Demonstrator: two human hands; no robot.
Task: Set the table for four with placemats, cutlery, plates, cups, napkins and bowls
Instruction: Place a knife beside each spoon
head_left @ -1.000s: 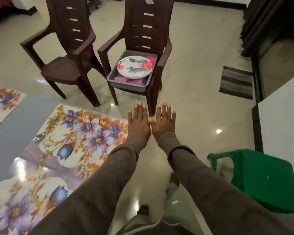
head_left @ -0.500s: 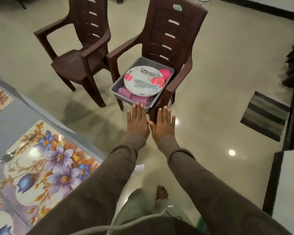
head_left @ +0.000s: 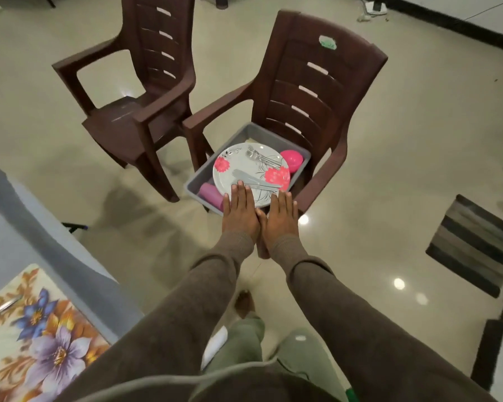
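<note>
While both arms reach forward, left hand (head_left: pixel 240 211) and right hand (head_left: pixel 282 217) lie flat, empty.

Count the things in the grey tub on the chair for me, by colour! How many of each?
Inside the grey tub, what shows:
White flowered plate: 1
Pink bowl: 1
Purple cups: 1 lying roll, number inside unclear
Silver cutlery: 2 bunches, forks and knives
Total: 5
</note>
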